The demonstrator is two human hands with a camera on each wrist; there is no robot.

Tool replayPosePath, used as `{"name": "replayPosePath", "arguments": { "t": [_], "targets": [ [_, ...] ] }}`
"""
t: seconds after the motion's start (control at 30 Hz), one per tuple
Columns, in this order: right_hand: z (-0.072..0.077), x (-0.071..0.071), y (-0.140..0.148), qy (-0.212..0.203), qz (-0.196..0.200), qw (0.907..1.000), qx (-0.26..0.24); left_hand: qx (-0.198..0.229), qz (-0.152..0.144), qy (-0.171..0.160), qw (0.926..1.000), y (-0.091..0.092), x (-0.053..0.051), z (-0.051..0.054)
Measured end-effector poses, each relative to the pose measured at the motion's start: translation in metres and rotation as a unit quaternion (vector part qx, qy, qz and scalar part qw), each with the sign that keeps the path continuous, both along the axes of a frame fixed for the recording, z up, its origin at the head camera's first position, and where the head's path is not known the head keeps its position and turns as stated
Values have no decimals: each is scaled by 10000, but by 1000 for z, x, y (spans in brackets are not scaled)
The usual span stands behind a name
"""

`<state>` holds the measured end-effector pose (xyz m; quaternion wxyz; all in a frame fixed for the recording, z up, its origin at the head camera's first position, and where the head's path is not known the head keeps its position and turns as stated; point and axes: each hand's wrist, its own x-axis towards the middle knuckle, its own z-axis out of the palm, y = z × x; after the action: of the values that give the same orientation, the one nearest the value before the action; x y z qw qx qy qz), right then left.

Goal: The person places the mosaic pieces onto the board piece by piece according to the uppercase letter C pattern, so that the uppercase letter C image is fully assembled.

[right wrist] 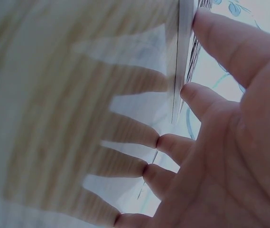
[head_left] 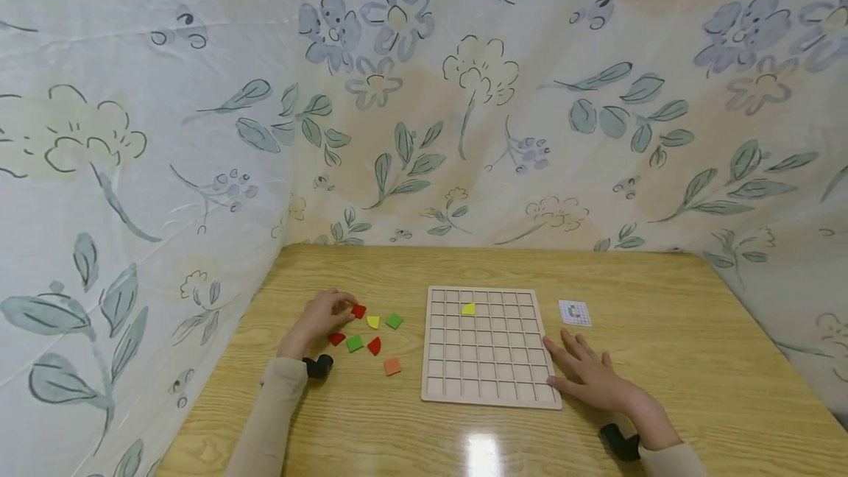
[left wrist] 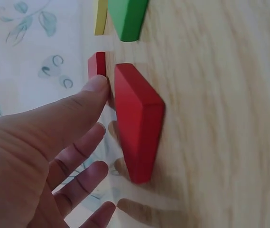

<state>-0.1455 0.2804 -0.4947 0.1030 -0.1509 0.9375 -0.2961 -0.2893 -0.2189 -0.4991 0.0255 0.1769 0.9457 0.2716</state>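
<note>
At the left of the table, my left hand (head_left: pixel 324 313) pinches a red square tile (head_left: pixel 358 311) between thumb and index finger. Its thumb lies against the red tile (left wrist: pixel 97 66) in the left wrist view, where the index finger is hidden. Closer to that wrist's camera lies a red quarter-circle tile (left wrist: pixel 137 121). A wooden grid board (head_left: pixel 457 352) occupies the middle, with one yellow tile (head_left: pixel 468 309) in an upper cell. Spread over the table at the board's right side, my right hand (head_left: pixel 592 376) touches the board's edge (right wrist: pixel 184 42) with thumb and index fingertip.
Around the left hand lie a yellow tile (head_left: pixel 374 322), green tiles (head_left: pixel 394 321), another red tile (head_left: pixel 375 346) and an orange tile (head_left: pixel 392 366). A small printed pattern card (head_left: pixel 574 313) sits right of the board. Floral cloth (head_left: pixel 411 168) hangs behind the table.
</note>
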Motion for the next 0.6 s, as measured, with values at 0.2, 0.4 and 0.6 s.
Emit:
{"name": "replayPosePath", "arguments": {
  "t": [0.2, 0.4, 0.6],
  "targets": [
    [2, 1, 0, 19, -10, 10000, 21, 62, 3, 192, 9998, 2, 2, 3],
    [0, 0, 2, 63, -6, 10000, 34, 8, 116, 606, 9981, 9, 4, 8],
    [0, -2, 3, 46, 37, 10000, -7, 117, 165, 875, 9960, 22, 5, 13]
  ]
}}
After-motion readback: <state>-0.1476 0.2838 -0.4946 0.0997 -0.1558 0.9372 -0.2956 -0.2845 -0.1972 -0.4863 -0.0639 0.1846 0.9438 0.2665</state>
